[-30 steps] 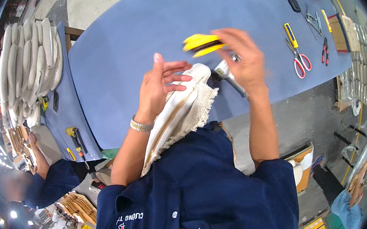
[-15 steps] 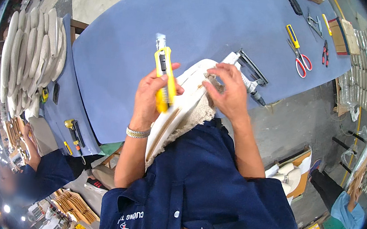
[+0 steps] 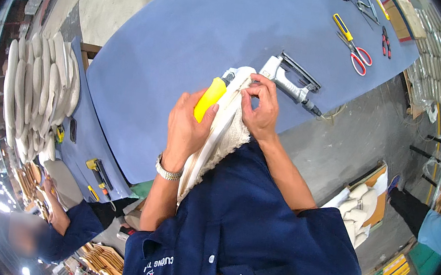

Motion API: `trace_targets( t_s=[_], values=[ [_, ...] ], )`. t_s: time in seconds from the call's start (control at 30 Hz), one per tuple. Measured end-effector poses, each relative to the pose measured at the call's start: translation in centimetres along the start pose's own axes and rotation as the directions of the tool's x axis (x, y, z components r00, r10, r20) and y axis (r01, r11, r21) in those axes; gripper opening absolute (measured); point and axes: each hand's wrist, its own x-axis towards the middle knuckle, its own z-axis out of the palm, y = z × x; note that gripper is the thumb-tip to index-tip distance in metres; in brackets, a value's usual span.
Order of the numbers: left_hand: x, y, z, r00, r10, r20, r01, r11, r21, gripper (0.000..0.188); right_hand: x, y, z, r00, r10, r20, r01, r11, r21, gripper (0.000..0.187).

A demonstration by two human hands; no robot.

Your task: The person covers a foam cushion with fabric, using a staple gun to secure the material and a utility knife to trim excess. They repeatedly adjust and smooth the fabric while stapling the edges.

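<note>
My left hand (image 3: 186, 128) grips a yellow utility knife (image 3: 210, 101), its front end against the far part of a long, narrow, white upholstered piece (image 3: 215, 139). The blade itself cannot be made out. My right hand (image 3: 261, 112) pinches the frayed, cream fabric (image 3: 237, 131) along the right side of that piece, near its far end. The piece leans from the table toward my body. Just beyond my right hand lies a silver staple gun (image 3: 290, 79) with a dark magazine.
Scissors (image 3: 358, 61), red-handled pliers (image 3: 386, 43) and a cardboard box (image 3: 405, 20) lie at the blue table's (image 3: 189, 27) far right. Padded pieces (image 3: 40, 86) are stacked on the left. A co-worker (image 3: 69, 223) is at lower left; another person (image 3: 431, 224) is at right.
The knife has tilted over and moved right and away from me, onto the upholstered piece. My right hand has shifted slightly left and nearer, its fingers closing on the fabric edge.
</note>
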Motion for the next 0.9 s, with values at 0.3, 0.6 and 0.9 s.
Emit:
trace_targets(
  t_s=[0.3,0.6,0.9],
  values=[
    [0.7,1.7,-1.1,0.983,0.144,0.118,-0.173,0.938,0.301,0.04,0.6,-0.1,1.1,0.999,0.002,-0.047,0.001,0.998,0.064,0.016],
    [1.2,2.0,-0.1,0.979,0.084,0.186,-0.164,0.865,0.474,0.041,0.9,-0.4,1.2,0.999,0.026,-0.037,-0.024,0.997,0.072,0.017],
    [1.4,3.8,0.0,0.962,0.015,0.273,-0.177,0.793,0.582,0.049,1.1,-0.2,0.9,1.0,0.021,-0.001,-0.021,0.998,0.066,0.017]
  ],
)
